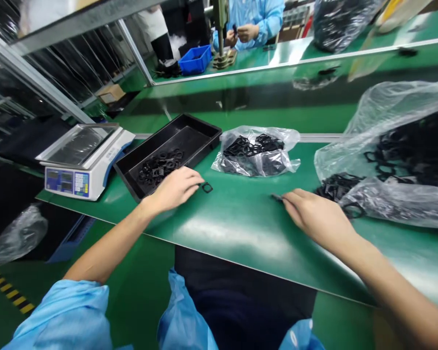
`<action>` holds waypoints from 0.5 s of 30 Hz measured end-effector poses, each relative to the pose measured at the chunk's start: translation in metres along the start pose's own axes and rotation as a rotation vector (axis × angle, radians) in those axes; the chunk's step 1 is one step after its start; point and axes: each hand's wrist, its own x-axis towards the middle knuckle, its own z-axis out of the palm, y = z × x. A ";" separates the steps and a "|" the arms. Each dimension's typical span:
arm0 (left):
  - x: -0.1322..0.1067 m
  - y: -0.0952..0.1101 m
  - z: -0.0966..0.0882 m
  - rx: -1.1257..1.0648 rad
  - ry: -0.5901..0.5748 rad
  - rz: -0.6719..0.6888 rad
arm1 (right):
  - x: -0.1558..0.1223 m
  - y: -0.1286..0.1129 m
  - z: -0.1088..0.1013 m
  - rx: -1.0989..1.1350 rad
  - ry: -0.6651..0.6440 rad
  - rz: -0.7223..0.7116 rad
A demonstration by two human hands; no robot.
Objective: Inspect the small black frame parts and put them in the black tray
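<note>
We see a glossy green bench (241,228), shallow black plastic tray (193,138), small black square frame (207,187), thin black piece (276,197), clear plastic bag (257,163).

Worker in a light blue smock (190,323)
Thin, crinkled fabric; the left sleeve (73,311) is bunched above the elbow, left hand (175,188) and right hand (316,216) are bare, and dark trousers (241,291) show beneath.

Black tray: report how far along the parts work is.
Done: a pile of black frames lies in the black tray. In hand: the left hand touches one square frame on the green mat beside the tray, and the right hand pinches a thin black piece. Left: the small bag and the large bag hold many more parts, some spilling from the large one.
</note>
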 end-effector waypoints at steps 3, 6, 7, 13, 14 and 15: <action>0.016 0.014 0.017 -0.001 -0.194 0.003 | 0.023 -0.017 -0.001 0.218 -0.003 0.036; 0.028 0.011 0.019 0.014 -0.285 -0.043 | 0.039 -0.030 0.011 0.690 -0.019 0.085; 0.030 0.010 0.017 0.011 -0.305 -0.047 | 0.042 -0.033 0.017 0.890 -0.044 0.123; 0.039 0.024 0.016 -0.527 -0.293 -0.239 | 0.038 -0.035 0.038 1.632 -0.174 0.397; 0.044 0.029 0.020 -0.709 -0.292 -0.303 | 0.036 -0.034 0.038 1.673 -0.168 0.418; 0.051 0.034 0.024 -0.888 -0.291 -0.365 | 0.035 -0.033 0.037 1.704 -0.160 0.438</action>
